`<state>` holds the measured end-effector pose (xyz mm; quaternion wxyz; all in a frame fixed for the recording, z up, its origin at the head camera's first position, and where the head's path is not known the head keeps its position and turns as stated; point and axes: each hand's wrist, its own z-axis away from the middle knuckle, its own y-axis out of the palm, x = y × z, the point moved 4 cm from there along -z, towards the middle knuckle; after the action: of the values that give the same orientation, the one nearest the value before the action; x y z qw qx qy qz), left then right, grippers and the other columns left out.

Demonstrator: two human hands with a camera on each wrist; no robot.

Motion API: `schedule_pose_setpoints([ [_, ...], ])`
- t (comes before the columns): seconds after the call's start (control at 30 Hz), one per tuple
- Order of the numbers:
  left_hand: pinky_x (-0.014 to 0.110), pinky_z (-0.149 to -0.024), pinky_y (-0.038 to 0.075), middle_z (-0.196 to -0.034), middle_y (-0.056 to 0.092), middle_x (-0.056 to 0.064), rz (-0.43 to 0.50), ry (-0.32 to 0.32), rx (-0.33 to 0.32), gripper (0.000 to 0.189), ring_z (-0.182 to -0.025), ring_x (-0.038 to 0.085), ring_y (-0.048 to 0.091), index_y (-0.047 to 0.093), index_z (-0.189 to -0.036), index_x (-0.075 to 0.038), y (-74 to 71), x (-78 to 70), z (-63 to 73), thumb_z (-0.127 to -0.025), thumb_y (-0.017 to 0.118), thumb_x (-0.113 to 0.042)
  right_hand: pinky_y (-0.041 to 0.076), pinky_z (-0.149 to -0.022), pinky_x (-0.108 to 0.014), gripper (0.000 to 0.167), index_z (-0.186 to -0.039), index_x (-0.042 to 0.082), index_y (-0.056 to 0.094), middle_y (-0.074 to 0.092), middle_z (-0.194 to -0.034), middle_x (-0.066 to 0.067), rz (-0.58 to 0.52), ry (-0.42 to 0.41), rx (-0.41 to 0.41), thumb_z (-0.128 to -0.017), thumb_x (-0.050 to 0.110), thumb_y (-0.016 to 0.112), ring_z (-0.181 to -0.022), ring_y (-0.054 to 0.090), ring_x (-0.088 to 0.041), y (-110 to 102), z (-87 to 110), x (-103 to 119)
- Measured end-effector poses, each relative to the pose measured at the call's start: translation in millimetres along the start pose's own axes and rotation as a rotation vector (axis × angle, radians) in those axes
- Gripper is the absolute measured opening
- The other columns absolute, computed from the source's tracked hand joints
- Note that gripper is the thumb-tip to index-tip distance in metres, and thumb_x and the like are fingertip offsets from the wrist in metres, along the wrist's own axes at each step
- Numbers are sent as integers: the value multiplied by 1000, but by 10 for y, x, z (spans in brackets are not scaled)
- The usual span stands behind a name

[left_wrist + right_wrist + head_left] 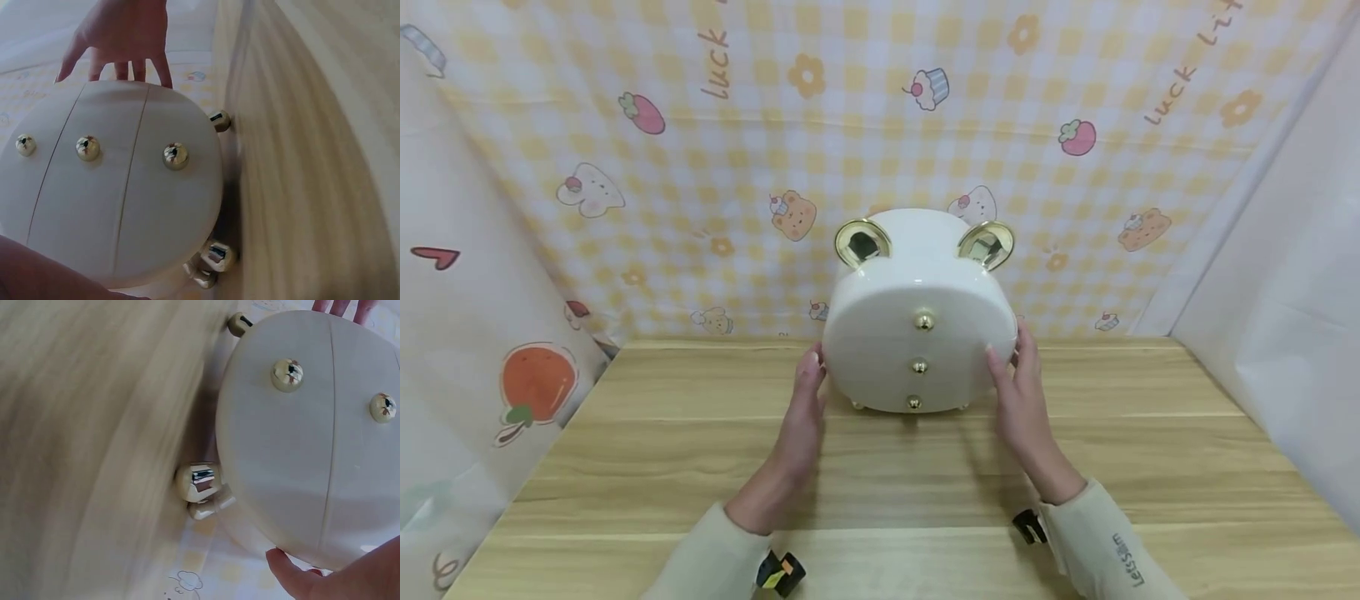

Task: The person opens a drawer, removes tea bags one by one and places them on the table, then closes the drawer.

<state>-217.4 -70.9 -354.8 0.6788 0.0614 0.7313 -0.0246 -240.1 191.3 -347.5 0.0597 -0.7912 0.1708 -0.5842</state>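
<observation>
A glossy white rounded drawer box (917, 350) stands upright ahead of me, with two round gold ears on top. Three gold ball knobs (88, 148) run up its front, one on each drawer, and small gold feet (199, 482) show close over the table. My left hand (800, 417) holds the box's left side, its fingertips partly hidden behind the edge. On the opposite side my right hand (1022, 400) holds it, thumb toward the front and fingers along the side. In the left wrist view the right hand's fingers reach behind the front rim.
The box is on the far half of a light wood-grain table (880, 492). Close behind it hangs a yellow checked cloth (715, 167) with cartoon prints. White printed cloth walls (1285, 275) close in both sides.
</observation>
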Motion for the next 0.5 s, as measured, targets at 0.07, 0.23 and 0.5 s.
schedule_pose_setpoints([
  [0.07,62,-125,-1,-171,-3,6,-4,4,-9,75,-159,30,-2,2,-162,-13,-30,-44,-40,-104,11,-60,32,-116,-64,63,-163,20,14,23,-164,-17,-8,10,22,-107,36,39,-149,32,-41,-25,-23,32],
  [0.23,60,-126,3,-171,-1,5,-134,83,-81,72,-159,29,0,4,-163,-19,-94,-259,-253,-104,24,-56,24,-122,-63,64,-164,27,3,11,-171,-7,-40,50,37,-108,46,28,-157,18,-33,-135,-158,134],
  [0.5,51,-128,13,-169,20,9,-249,132,-67,72,-157,25,18,19,-161,-11,-99,-649,-726,-105,31,-56,24,-121,-65,65,-161,21,26,20,-170,2,-39,53,85,-107,56,27,-158,17,-23,-227,-602,371],
])
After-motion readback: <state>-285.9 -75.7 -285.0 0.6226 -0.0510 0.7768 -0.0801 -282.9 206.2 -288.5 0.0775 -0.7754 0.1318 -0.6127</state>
